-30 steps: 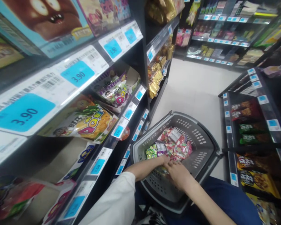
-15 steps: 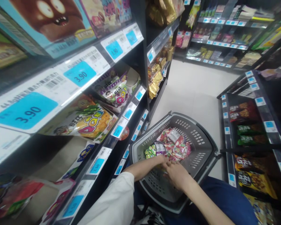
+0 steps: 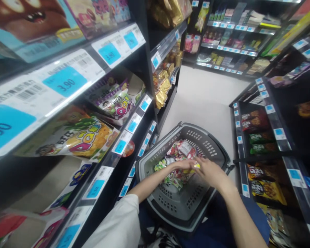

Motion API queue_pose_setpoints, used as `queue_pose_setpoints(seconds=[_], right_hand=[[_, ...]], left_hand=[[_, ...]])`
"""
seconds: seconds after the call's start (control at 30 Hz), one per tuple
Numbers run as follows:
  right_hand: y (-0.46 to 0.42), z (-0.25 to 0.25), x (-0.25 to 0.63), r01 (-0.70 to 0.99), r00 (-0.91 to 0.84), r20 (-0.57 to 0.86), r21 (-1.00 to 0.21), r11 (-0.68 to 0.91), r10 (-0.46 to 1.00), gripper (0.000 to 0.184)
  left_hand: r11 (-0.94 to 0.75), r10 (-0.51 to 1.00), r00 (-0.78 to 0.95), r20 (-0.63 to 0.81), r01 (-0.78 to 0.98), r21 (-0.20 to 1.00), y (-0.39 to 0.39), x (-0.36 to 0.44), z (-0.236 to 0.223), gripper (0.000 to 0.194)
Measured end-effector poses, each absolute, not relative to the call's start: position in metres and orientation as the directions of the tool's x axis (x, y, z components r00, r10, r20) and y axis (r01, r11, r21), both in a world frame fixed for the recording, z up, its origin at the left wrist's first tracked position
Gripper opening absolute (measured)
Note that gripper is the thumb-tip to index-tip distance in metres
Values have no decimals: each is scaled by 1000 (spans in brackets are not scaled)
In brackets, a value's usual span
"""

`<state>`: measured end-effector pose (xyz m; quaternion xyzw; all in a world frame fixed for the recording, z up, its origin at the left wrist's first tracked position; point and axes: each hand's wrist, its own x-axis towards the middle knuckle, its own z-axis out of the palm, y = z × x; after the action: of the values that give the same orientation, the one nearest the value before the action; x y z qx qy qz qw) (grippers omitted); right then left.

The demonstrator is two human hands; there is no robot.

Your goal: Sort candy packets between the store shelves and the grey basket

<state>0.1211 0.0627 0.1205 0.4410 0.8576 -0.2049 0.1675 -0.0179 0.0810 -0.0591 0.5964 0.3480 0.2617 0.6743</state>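
A grey plastic shopping basket point(image 3: 167, 204) with slotted sides stands before my knees. In it lies a heap of shiny candy packets point(image 3: 176, 181), red, white and green. My left hand point(image 3: 184, 165) reaches over the heap, its fingers largely hidden and blurred. Beside it, my right hand point(image 3: 210, 172) is above the packets on the right side, its fingers curled in. A small bright yellow patch shows at the right fingertips; I cannot tell its kind. The two hands almost meet, fingers toward each other.
On the left, a shelf rack holds QQ gummy bags point(image 3: 82, 137) and boxes above price labels point(image 3: 65, 82). Gold-wrapped bags point(image 3: 162, 90) hang farther along. At right stands another rack with snack bags point(image 3: 267, 192). Pale floor point(image 3: 204, 93) runs between them toward back shelves point(image 3: 227, 46).
My hands have moved apart slightly and toward the basket's right side. The packets have shifted, with more green ones showing near the front. The view has swung a little to the right.
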Motion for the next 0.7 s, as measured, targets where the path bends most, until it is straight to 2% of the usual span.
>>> queue_pose_setpoints(seconds=[0.1, 0.2, 0.3, 0.47, 0.6, 0.7], right_hand=[[81, 122, 144, 877, -469, -495, -163, 452, 731, 47], [91, 121, 156, 886, -460, -528, -220, 408, 714, 48], [95, 120, 153, 891, -449, -551, -223, 394, 703, 49], [92, 122, 133, 869, -489, -562, -246, 430, 667, 62], [86, 120, 116, 856, -510, -506, -220, 468, 696, 81], [80, 112, 102, 842, -537, -376, -191, 504, 755, 88]], left_hand=[[238, 790, 575, -212, 32, 971, 91, -18, -55, 29], [364, 830, 519, -206, -223, 904, 92, -25, -38, 39], [406, 875, 443, -194, -456, 792, 89, -37, -16, 54], [443, 895, 302, -329, -513, 735, 89, -52, 1, 60], [434, 901, 295, -318, -617, 657, 89, -55, -6, 60], [402, 914, 275, -300, -723, 562, 87, -55, -10, 57]])
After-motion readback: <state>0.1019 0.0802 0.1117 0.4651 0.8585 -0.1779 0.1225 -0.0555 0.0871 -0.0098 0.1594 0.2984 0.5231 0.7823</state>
